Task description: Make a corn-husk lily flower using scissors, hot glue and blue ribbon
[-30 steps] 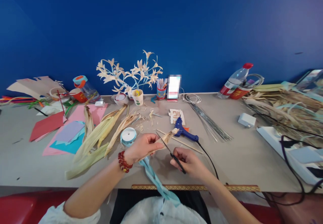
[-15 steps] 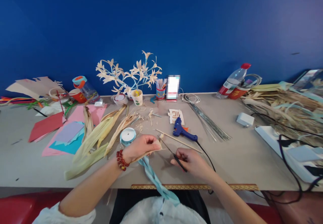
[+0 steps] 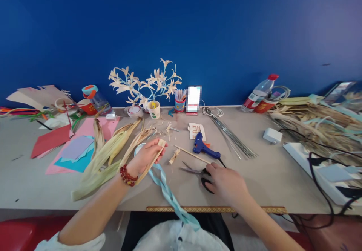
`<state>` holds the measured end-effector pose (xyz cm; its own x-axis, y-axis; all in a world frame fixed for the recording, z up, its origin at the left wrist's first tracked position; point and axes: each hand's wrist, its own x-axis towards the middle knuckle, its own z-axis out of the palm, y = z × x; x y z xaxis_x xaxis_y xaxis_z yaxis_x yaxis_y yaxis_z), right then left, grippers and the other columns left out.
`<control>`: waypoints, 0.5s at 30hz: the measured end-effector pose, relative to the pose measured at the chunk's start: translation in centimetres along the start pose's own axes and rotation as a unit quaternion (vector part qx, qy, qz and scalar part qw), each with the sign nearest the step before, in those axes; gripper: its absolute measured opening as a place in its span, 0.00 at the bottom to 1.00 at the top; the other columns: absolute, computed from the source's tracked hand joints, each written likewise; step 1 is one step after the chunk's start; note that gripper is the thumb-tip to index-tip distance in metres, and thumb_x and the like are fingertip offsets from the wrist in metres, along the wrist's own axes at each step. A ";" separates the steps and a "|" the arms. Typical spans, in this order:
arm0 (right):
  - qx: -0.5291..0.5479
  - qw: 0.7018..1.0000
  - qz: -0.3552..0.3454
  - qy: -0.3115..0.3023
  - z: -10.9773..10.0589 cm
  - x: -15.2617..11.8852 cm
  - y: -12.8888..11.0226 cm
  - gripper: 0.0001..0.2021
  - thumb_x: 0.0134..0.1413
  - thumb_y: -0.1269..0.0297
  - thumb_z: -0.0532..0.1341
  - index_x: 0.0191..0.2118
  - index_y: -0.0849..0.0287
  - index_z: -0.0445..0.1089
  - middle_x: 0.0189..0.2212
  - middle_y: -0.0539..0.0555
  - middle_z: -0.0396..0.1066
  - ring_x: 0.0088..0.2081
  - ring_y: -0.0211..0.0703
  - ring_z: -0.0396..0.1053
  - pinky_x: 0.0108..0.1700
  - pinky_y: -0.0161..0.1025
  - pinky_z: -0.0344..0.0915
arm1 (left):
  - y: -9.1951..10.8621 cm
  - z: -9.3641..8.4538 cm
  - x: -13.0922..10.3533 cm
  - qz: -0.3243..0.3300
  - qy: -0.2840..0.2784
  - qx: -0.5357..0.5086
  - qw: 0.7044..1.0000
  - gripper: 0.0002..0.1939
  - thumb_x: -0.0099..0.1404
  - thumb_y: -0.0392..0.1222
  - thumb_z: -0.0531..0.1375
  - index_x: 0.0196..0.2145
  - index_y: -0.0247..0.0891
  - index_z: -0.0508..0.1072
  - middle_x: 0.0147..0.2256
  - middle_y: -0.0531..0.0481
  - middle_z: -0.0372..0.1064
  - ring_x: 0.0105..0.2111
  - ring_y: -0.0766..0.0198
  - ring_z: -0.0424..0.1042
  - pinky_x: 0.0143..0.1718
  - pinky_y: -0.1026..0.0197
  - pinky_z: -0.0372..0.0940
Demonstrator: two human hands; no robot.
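Note:
My left hand point(image 3: 148, 156) is closed round a folded strip of dry corn husk point(image 3: 158, 149), over the ribbon roll. On the table between my hands lies a small cut piece of husk point(image 3: 174, 155). My right hand point(image 3: 222, 177) is at the black handles of the scissors point(image 3: 195, 169), fingers curled on them; the blades are parted and point left. A twisted light blue ribbon point(image 3: 169, 196) runs from under my left hand down to my lap. Just behind the scissors are a thin wooden stick point(image 3: 192, 153) and a blue glue gun point(image 3: 206, 149).
Corn husks point(image 3: 98, 168) and coloured paper point(image 3: 51, 141) lie at the left. Husk flowers in a cup point(image 3: 153, 110), a pen cup point(image 3: 180, 106) and a phone point(image 3: 194, 99) stand at the back. Wires point(image 3: 236, 140), a bottle point(image 3: 258, 94) and a power strip point(image 3: 311, 172) are at the right.
My left hand has moved left with the husk strip, away from the scissors. A cut piece now shows on the table. My right hand has moved slightly right, and the scissor blades have opened.

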<state>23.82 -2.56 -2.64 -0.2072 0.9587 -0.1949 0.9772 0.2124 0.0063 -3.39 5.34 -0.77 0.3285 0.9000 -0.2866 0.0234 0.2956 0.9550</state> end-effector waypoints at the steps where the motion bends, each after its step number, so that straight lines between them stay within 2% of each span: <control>1: -0.001 1.000 -0.010 -0.010 -0.4 0.3 0.0 0.08 0.51 0.60 0.62 0.36 0.56 0.68 0.36 0.57 0.75 0.33 0.52 0.76 0.26 0.37 0.57 | -0.1 0.0 -0.1 0.025 0.008 0.029 0.999 0.13 0.63 0.50 0.53 0.36 0.38 0.69 0.22 0.56 0.59 0.17 0.72 0.54 0.18 0.67 0.49; 3: -0.001 0.999 -0.028 -0.027 -1.2 0.9 -0.1 0.06 0.50 0.61 0.63 0.33 0.57 0.70 0.34 0.58 0.76 0.35 0.54 0.76 0.28 0.37 0.59 | -0.5 0.1 -0.2 0.091 0.032 0.159 0.983 0.16 0.63 0.54 0.52 0.33 0.39 0.69 0.20 0.57 0.56 0.17 0.70 0.53 0.19 0.65 0.48; 4: 0.001 0.999 -0.035 -0.036 -1.6 1.1 -0.2 0.06 0.48 0.62 0.63 0.33 0.58 0.70 0.34 0.59 0.76 0.36 0.55 0.76 0.29 0.38 0.60 | -0.8 0.2 -0.2 0.124 0.046 0.250 0.959 0.16 0.62 0.55 0.55 0.30 0.39 0.69 0.20 0.56 0.56 0.19 0.68 0.55 0.21 0.64 0.49; 7: 0.006 0.997 -0.048 -0.060 -2.1 1.5 -0.4 0.09 0.46 0.62 0.65 0.35 0.58 0.71 0.34 0.60 0.77 0.38 0.58 0.76 0.31 0.39 0.61 | -2.0 1.2 0.4 0.159 0.060 0.498 0.850 0.15 0.57 0.53 0.61 0.25 0.40 0.67 0.25 0.51 0.64 0.27 0.61 0.64 0.27 0.62 0.54; 9: 0.010 0.996 -0.056 -0.065 -2.0 1.4 -0.4 0.12 0.46 0.60 0.65 0.37 0.59 0.71 0.35 0.60 0.77 0.40 0.59 0.75 0.33 0.40 0.62 | -2.8 1.9 1.2 0.127 0.034 0.577 0.806 0.11 0.60 0.49 0.59 0.26 0.40 0.68 0.30 0.48 0.68 0.32 0.58 0.68 0.31 0.60 0.56; 12: 0.013 0.996 -0.063 -0.059 -1.9 0.9 -0.2 0.13 0.48 0.57 0.64 0.39 0.58 0.70 0.37 0.60 0.77 0.40 0.57 0.75 0.34 0.40 0.63 | -2.6 2.1 2.0 0.110 0.016 0.592 0.799 0.10 0.63 0.45 0.55 0.26 0.40 0.67 0.30 0.47 0.69 0.33 0.57 0.69 0.33 0.60 0.57; 15: 0.020 0.996 -0.062 -0.053 -1.7 0.5 0.0 0.14 0.49 0.57 0.63 0.41 0.58 0.70 0.38 0.59 0.76 0.41 0.57 0.75 0.35 0.40 0.63 | -0.2 0.5 0.5 0.134 0.038 0.565 0.813 0.13 0.65 0.47 0.52 0.26 0.40 0.66 0.29 0.49 0.68 0.32 0.59 0.67 0.33 0.60 0.57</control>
<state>23.66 -1.74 -1.09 -0.3221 0.8999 -0.2939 0.9460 0.3179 -0.0632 -2.73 5.54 -1.01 0.4066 0.9134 -0.0193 0.8274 -0.3592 0.4317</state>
